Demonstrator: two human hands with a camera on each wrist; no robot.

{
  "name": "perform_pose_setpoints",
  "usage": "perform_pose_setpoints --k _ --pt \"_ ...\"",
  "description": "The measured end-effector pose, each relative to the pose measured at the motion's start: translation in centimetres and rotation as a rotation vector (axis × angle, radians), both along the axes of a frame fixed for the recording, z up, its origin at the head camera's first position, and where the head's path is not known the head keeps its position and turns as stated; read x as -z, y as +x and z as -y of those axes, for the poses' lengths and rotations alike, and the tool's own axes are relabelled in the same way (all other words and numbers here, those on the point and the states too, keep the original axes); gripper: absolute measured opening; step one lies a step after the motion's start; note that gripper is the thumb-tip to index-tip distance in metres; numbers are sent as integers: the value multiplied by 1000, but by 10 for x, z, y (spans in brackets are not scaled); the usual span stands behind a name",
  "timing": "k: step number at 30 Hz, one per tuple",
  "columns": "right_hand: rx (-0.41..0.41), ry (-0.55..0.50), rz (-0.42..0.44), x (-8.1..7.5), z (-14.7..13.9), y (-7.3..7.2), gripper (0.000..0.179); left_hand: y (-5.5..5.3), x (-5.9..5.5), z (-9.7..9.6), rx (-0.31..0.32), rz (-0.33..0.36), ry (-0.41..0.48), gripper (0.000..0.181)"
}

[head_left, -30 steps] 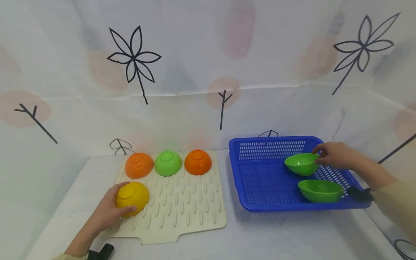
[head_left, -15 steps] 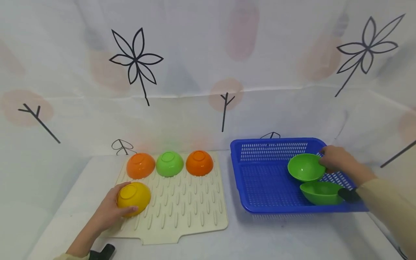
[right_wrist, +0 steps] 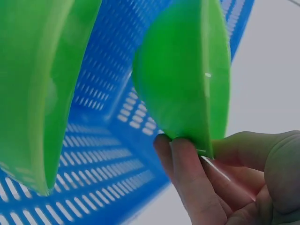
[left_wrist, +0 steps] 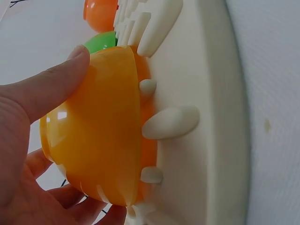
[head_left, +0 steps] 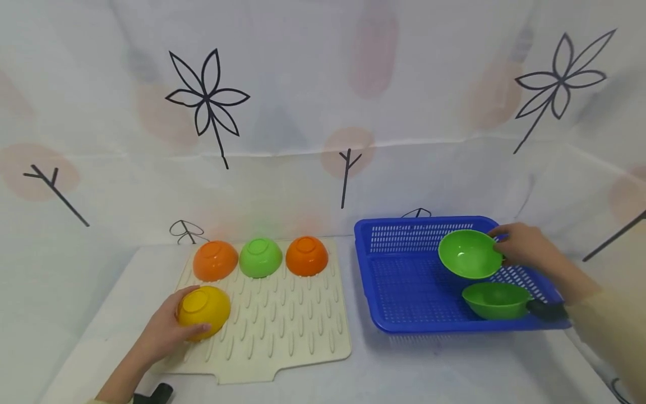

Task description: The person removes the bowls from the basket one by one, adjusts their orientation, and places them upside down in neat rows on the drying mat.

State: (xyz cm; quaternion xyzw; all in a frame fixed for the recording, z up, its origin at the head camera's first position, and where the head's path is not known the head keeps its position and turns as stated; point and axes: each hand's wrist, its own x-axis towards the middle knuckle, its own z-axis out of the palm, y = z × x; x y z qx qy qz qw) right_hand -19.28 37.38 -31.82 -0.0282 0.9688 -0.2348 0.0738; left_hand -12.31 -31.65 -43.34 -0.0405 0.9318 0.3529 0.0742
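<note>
My left hand (head_left: 169, 322) grips an upside-down yellow bowl (head_left: 209, 311) at the front left of a cream drying mat (head_left: 282, 336) with raised ribs. In the left wrist view the thumb lies on one side of the yellow bowl (left_wrist: 103, 126) and the fingers curl round the other. At the right, my right hand (head_left: 527, 247) pinches the rim of a green bowl (head_left: 469, 255) between thumb and fingers. That bowl (right_wrist: 176, 70) tilts over the blue basket (head_left: 404, 324), its inside facing me in the head view. A second green bowl (head_left: 497, 303) lies tilted in the basket's front right.
Along the mat's back edge sit an orange bowl (head_left: 215, 262), a light green bowl (head_left: 261, 259) and another orange bowl (head_left: 307, 257), all upside down. A patterned white cloth (head_left: 282, 191) hangs behind. White tabletop (head_left: 404, 370) runs along the front.
My right hand has tipped the green bowl so its inside shows more, and raised it slightly off the other green bowl. The left hand and yellow bowl keep their place on the mat.
</note>
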Motion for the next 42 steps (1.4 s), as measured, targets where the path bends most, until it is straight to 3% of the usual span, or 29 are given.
perform_pose_setpoints --k 11,17,24,32,39,42 --pt "-28 -80 -101 -14 34 30 41 -3 0 5 27 0 -20 107" --pt "-29 -130 -73 -18 59 47 44 -5 1 8 33 9 -20 107" --pt "-24 -284 -56 -17 84 64 46 -3 0 8 43 8 -11 107" --pt "-37 -331 -76 -10 111 75 37 -1 -6 -1 82 -105 7 102" --pt "-62 -356 -74 -5 131 79 33 0 -25 -20 109 -218 42 97" --pt "-65 -381 -66 -4 139 79 33 0 -32 -33 130 -237 71 96"
